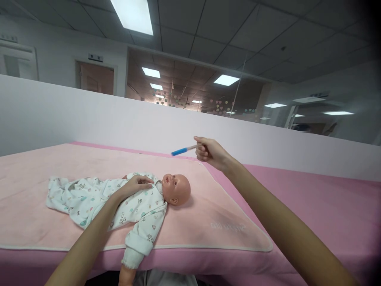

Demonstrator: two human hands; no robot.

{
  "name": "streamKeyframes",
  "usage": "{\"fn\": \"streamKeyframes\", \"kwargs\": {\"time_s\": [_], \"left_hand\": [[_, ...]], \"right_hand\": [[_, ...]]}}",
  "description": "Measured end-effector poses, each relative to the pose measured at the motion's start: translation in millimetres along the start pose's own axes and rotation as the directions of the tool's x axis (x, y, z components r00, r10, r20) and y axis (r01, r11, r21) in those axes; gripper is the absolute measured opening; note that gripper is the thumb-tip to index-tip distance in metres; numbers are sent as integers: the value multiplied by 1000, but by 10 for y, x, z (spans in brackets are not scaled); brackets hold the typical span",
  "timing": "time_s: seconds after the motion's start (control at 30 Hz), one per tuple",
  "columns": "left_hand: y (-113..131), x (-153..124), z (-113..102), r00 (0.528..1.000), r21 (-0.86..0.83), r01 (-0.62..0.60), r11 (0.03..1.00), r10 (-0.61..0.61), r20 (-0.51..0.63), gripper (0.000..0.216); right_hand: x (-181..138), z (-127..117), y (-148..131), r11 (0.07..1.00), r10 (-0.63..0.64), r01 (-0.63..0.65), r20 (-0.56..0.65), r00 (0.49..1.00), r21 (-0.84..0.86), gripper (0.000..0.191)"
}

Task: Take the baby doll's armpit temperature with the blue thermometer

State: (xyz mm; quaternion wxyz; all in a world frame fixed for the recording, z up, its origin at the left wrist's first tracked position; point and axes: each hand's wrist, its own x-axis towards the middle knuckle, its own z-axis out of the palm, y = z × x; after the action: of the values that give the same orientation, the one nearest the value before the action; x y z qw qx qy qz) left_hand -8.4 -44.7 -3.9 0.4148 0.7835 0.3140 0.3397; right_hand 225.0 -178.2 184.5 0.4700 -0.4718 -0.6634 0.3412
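A bald baby doll (177, 190) lies on its back, its head toward the right, in white printed clothes (139, 198). My left hand (136, 185) rests on the doll's upper chest near the collar, fingers loosely bent and apart, gripping nothing that I can see. Raised above the mat beyond the doll's head, my right hand (210, 153) is closed around the thin end of a blue-ended stick (179, 151). The stick points left, with its blue end free in the air; its exact kind is unclear. One doll arm hangs over the near edge of the bed.
Under the doll is a peach mat (208, 210) with a pale border, laid on a pink bed surface (312, 206). A white partition (143, 123) runs along the far side. Behind it are a glass window (190, 85) and a doorway (97, 77).
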Motion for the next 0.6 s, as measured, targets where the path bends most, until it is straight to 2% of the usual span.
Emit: {"fn": "streamKeyframes", "kwargs": {"time_s": [0.07,0.17,0.27,0.37,0.47,0.53,0.6], "left_hand": [[-4,0,-3,1000,-1,-1,1000,1,-4,43],[-8,-3,-6,1000,-1,7,1000,-7,-4,44],[5,-5,-8,1000,3,-11,1000,11,28,41],[9,12,-7,997,25,-27,999,25,78,36],[-17,43,-6,996,62,-38,997,33,87,32],[-39,57,-8,996,83,-53,995,46,80,31],[-52,57,-13,996,95,-63,993,55,75,32]], "right_hand": [[-20,-1,29,1000,5,-6,24,1000,17,39],[-110,-4,132,983,-50,32,-98,994,-180,42],[-287,-14,341,979,-50,7,-210,976,-202,43],[-516,11,706,980,19,-75,-287,958,-186,43],[-719,83,1181,951,139,-215,-315,939,-221,44],[-805,139,1474,899,154,-277,-347,925,-339,45],[-855,188,1691,781,110,-318,-383,917,-537,45]]}}
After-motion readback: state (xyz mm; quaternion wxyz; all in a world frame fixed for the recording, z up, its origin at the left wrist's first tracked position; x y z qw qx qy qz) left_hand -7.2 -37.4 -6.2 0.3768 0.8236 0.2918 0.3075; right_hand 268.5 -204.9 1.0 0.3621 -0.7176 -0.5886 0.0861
